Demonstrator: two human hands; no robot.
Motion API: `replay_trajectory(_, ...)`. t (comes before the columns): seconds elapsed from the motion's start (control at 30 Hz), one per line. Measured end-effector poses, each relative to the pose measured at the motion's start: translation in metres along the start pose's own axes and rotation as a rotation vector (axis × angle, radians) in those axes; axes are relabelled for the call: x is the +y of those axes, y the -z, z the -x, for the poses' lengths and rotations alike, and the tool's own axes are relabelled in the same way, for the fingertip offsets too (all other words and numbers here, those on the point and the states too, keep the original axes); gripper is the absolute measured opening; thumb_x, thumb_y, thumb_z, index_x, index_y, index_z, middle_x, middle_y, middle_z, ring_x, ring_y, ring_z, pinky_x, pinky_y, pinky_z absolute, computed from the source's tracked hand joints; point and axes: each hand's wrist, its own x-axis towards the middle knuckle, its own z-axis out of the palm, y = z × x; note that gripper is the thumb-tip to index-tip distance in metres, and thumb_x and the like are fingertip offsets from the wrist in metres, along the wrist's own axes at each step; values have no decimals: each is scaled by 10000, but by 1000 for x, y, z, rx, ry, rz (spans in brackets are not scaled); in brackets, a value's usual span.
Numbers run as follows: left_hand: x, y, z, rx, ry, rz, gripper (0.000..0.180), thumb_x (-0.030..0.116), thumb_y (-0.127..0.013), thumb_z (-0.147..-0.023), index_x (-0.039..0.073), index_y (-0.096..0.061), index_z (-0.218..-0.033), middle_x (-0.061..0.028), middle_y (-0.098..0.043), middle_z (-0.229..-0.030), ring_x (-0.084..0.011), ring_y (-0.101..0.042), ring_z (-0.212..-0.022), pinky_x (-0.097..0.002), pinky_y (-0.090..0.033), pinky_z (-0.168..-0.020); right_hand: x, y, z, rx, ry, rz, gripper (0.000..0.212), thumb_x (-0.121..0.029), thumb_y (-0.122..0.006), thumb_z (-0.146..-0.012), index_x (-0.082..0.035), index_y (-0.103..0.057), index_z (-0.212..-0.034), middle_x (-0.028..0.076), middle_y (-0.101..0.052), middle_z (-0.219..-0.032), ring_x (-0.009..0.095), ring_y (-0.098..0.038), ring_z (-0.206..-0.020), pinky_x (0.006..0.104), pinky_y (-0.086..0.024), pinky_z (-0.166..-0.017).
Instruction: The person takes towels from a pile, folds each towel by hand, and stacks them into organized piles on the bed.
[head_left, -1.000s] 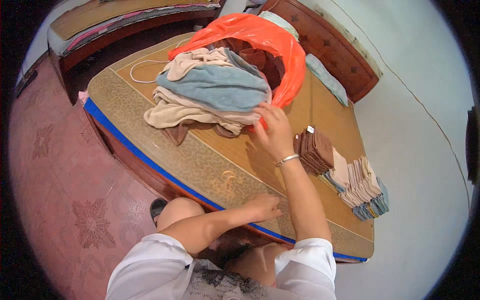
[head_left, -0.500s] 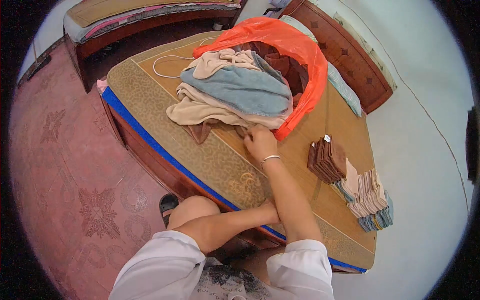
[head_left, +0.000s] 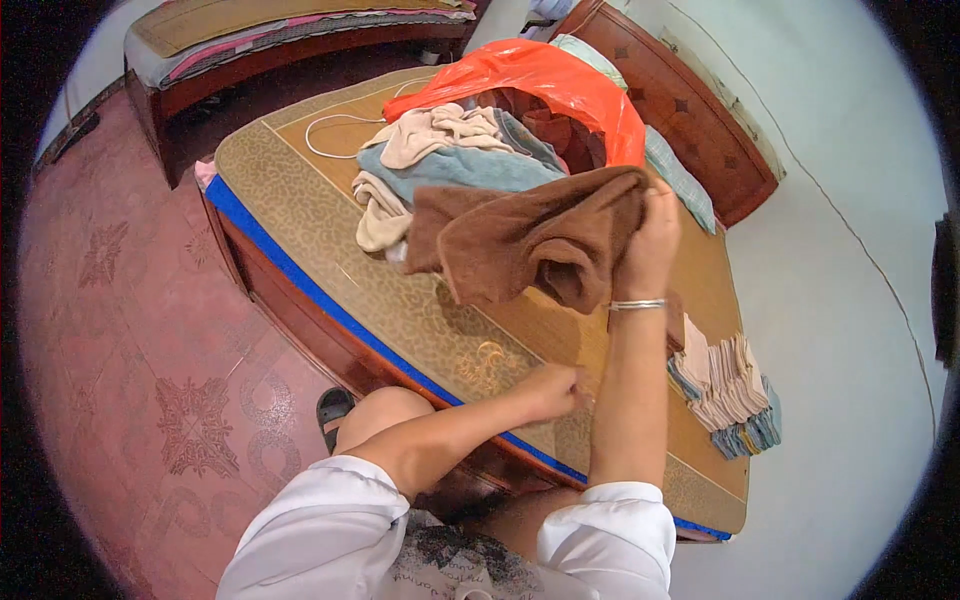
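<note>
A brown towel point(head_left: 540, 235) hangs loosely folded in the air, its top corner gripped by my right hand point(head_left: 652, 240), which wears a bangle. Lower and to the left, my left hand point(head_left: 553, 391) is curled closed above the bed's near edge, with nothing seen in it. Behind the brown towel lies a loose heap of cloths, among them a blue-grey cloth point(head_left: 430, 170) and a beige cloth point(head_left: 380, 215). The heap spills from the mouth of a red plastic bag point(head_left: 575, 85), and more brown cloth shows inside.
On the bed mat point(head_left: 300, 200), neat stacks of folded cloths point(head_left: 735, 390) stand at the right, one brown stack partly hidden by my right wrist. A white cord point(head_left: 320, 140) loops beside the bag. Pillows point(head_left: 680, 175) lie by the wooden headboard point(head_left: 690, 110). Another bed point(head_left: 290, 45) stands at far left.
My right hand has pulled the brown towel out from under the heap and lifted it up to the right. My left hand has come out from beneath my right forearm.
</note>
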Motion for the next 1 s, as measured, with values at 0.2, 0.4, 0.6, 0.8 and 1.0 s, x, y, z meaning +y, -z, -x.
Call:
replay_trajectory(0.2, -54, -5, -28, 216, 288, 597, 515, 283, -551, -832, 40, -452, -1276, -191, -555, -1182, -278, -501, -1134, -350, -409, -921, -24, 94, 36, 134, -177, -195, 227, -156, -451, -921, -18, -534, -1081, 42, -559, -1003, 132, -533, -947, 278, -449, -834)
replay_trajectory(0.4, -20, 14, -7, 317, 150, 1127, 526, 46, -530, -792, 17, -407, -1303, -120, -494, -1242, -211, -466, -1141, -304, -385, -935, 38, 197, 170, 473, -509, 21, 227, -161, -516, -908, -43, -532, -1102, 26, -544, -1058, 141, -526, -971, 302, -445, -857)
replay_trajectory(0.6, -14, 9, -8, 378, 52, 1172, 605, 115, -579, -848, 104, -293, -1381, -93, -524, -1176, -165, -507, -1024, -305, -444, -824, 79, 247, 275, 473, -579, 241, 338, 21, -554, -815, -13, -523, -1149, 79, -532, -1163, 184, -513, -1041, 303, -420, -896)
replay_trajectory(0.8, -17, 3, -7, 398, 217, 791, 375, 179, -561, -900, 70, -474, -1248, 14, -546, -886, -87, -530, -829, -243, -447, -724, 50, 251, 277, 287, -133, 1013, 276, -20, -578, -788, -7, -567, -1063, 172, -539, -1121, 308, -516, -1052, 364, -418, -898)
replay_trajectory(1.0, -31, -18, -14, 317, 134, 546, 277, 119, -573, -884, 48, -539, -1150, 34, -518, -820, -63, -491, -764, -209, -415, -675, 32, 194, 263, 116, -125, 840, 298, -175, -633, -808, -14, -588, -1055, 160, -576, -1087, 326, -518, -1043, 394, -397, -915)
